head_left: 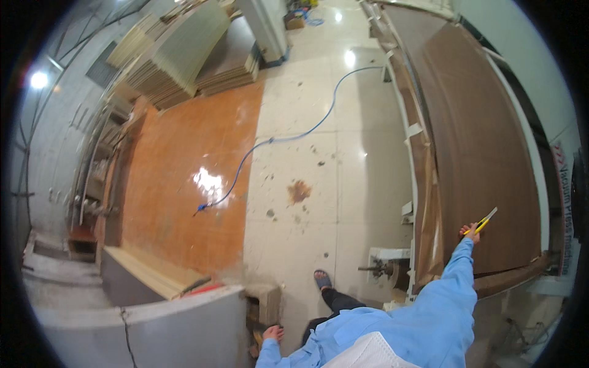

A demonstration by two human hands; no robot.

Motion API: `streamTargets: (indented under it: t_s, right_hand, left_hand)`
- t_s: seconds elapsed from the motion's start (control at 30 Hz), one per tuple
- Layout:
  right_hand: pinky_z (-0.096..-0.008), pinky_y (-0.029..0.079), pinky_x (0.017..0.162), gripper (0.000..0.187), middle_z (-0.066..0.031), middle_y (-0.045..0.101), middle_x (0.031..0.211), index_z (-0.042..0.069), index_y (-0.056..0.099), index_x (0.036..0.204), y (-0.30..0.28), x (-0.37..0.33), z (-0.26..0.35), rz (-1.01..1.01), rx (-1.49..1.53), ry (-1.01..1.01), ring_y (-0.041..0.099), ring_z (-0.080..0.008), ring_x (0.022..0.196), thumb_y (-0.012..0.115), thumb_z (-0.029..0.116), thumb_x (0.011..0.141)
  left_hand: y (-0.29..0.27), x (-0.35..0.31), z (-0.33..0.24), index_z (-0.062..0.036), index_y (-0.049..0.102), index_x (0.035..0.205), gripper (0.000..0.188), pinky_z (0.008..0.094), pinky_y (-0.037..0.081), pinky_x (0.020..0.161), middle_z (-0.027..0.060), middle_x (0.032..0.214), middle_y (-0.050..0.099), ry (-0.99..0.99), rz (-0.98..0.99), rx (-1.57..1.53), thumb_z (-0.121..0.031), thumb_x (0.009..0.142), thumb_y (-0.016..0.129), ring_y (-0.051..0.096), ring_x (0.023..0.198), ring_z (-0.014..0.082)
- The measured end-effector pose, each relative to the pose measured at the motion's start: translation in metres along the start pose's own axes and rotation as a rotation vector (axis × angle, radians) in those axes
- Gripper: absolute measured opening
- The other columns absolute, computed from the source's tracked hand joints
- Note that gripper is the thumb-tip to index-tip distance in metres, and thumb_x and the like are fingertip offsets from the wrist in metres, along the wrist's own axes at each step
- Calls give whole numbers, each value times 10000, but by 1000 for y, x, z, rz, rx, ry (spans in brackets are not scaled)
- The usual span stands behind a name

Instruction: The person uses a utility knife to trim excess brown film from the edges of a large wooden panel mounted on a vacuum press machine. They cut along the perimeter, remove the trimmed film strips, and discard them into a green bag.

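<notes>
Right hand [470, 232]: closed round a yellow utility knife [478, 227], arm stretched out to the right. Blade is out, aimed up and away from the body. Knife is over the near part of the long brown sheet [485, 147] on the machine bed; can't tell if the blade touches it.

Left hand [273, 332]: low by the body, fingers look curled. Can't tell if it grips anything. Nearest to it: concrete block [265, 300], with the grey panel [153, 325] to its left.

Bed's left edge: crumpled brown wrapping [422, 184] along the side. Motor-like unit with a shaft [383, 268] sits low beside the near end.

Floor: blue hose [307, 132] snakes from near the bed across pale tiles [368, 190] onto the orange floor section [184, 153], nozzle end lying there. Brown stain [299, 192] on the tiles, sandaled foot [323, 279] nearer the body. Board stacks [178, 55] at far left, next to a pillar [264, 30].
</notes>
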State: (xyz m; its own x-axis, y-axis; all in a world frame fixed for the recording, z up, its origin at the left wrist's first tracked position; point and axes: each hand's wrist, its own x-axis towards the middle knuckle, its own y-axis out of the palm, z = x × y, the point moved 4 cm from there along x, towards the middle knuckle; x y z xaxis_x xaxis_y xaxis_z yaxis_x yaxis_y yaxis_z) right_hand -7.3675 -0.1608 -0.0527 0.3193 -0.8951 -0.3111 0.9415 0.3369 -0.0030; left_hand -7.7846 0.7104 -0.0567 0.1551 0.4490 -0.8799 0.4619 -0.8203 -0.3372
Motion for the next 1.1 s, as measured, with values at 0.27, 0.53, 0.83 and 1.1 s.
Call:
streamTargets:
  t_s: [0.27,0.53,0.83,1.1]
  right_hand:
    - [-307,432,372,427,-117,620,654,49,609,1012,262,-102,31,133,203,-31,559,-179,456,574,470,946]
    - [-289,431,381,388,-74,600,636,50,570,1011,462,-192,54,282,171,-116,549,-149,447,594,432,950]
    - [-233,364,434,243,4,513,630,62,571,899,565,-185,97,60,132,-360,459,-82,481,625,294,947]
    - [-240,356,461,283,-6,511,633,59,577,800,809,-51,161,177,95,-189,464,-79,503,607,292,957]
  left_hand:
    - [-7,95,-190,-94,567,1088,194,429,524,520,143,880,666,-81,44,91,-204,928,569,651,648,275]
    - [107,221,-466,-85,565,1067,199,434,538,537,132,841,640,-78,111,63,-225,925,572,640,661,283]
    - [463,260,-942,-96,619,1027,260,342,463,467,103,857,707,561,374,586,-340,943,585,641,619,182]
    - [666,172,-1167,-78,606,1183,301,337,543,655,107,1016,717,710,441,587,-294,989,528,694,842,208]
